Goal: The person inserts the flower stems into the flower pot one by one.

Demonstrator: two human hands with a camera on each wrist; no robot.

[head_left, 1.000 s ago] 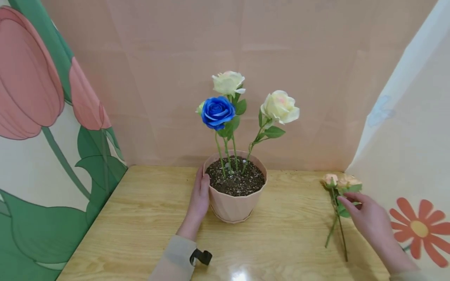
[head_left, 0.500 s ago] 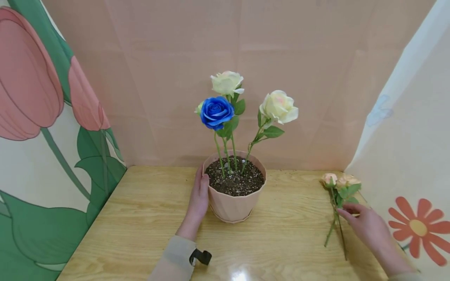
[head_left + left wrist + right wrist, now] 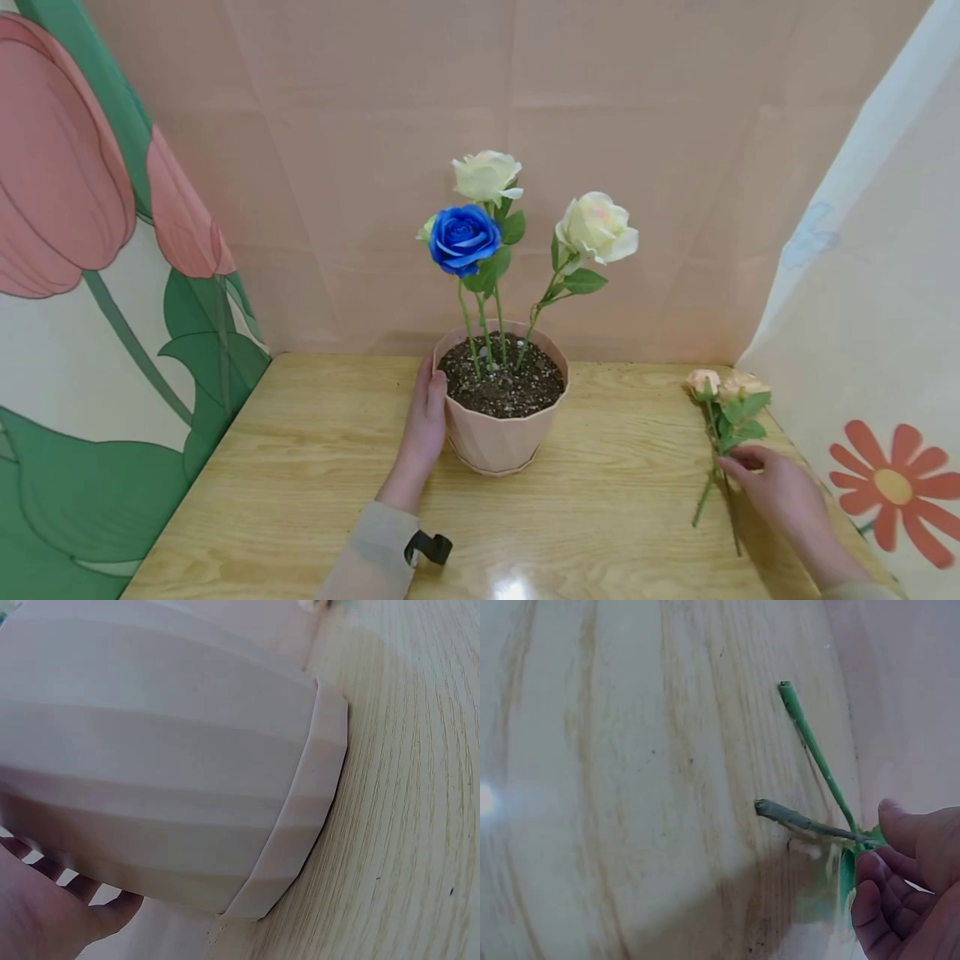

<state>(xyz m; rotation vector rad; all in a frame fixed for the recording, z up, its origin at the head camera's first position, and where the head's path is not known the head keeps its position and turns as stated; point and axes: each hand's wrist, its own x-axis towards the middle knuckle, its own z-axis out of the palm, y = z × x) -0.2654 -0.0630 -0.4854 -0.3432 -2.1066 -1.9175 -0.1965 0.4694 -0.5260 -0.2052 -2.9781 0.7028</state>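
Upright near the middle of the worktop, a pale pink pot on a matching saucer, filled with dark, speckled soil. Standing in that soil on green stalks: a blue rose, a rear white rose above and behind it, and an outer white rose leaning off to the right; peeping past the blue petals on the left, a pale green bud. At the pot's left side, the left hand, with fingers spread and laid against the outer wall. Along that forearm, a beige sleeve with a black strap at the cuff. Well apart, flat on the right part of the worktop, a pink flower on a dark stem and, just beside it, a peach flower on a green stem, with stems crossed and heads toward the pink backdrop. Right at the crossing, the right hand, with fingers bent and thumb close to the stems; impossible to tell whether pinched on one or only beside it. On the side panels, printed tulips at left and a printed red flower at right.
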